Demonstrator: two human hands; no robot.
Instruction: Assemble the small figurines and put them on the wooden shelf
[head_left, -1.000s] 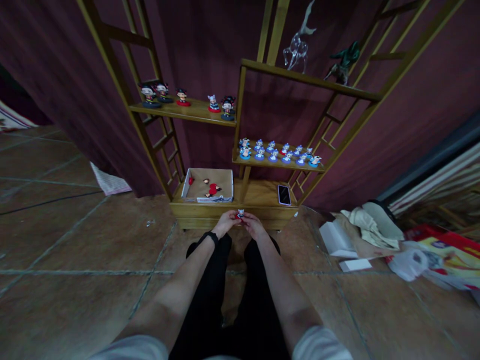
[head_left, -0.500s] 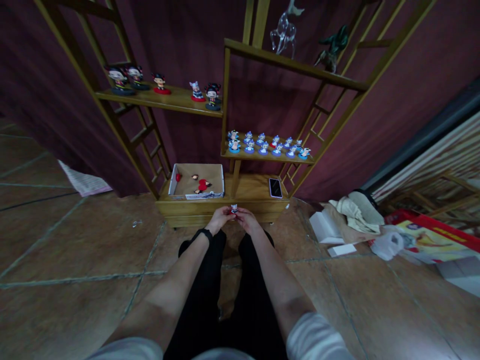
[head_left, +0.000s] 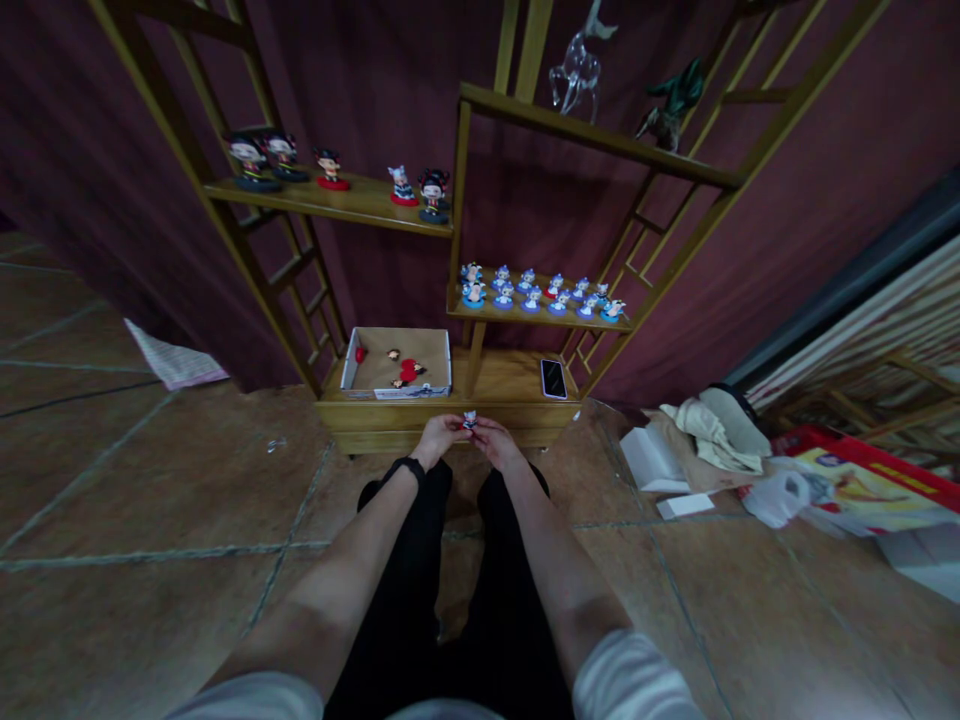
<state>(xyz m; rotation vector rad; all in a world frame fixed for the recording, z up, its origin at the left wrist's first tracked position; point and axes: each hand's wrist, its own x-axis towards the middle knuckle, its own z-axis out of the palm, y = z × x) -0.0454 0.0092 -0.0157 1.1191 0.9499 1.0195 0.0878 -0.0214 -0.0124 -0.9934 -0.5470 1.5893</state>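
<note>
The wooden display stand rises over a tiled floor that would likely damage anything dropped. Its middle-right shelf bears two close rows of figurines; those along its front edge could topple if bumped. The cardboard box, at the front left corner of the stand's base, could shift if a forearm caught it. The left hand and right hand have fingertips closed on the small figurine, before the base's front edge; slack fingers could drop it.
</note>
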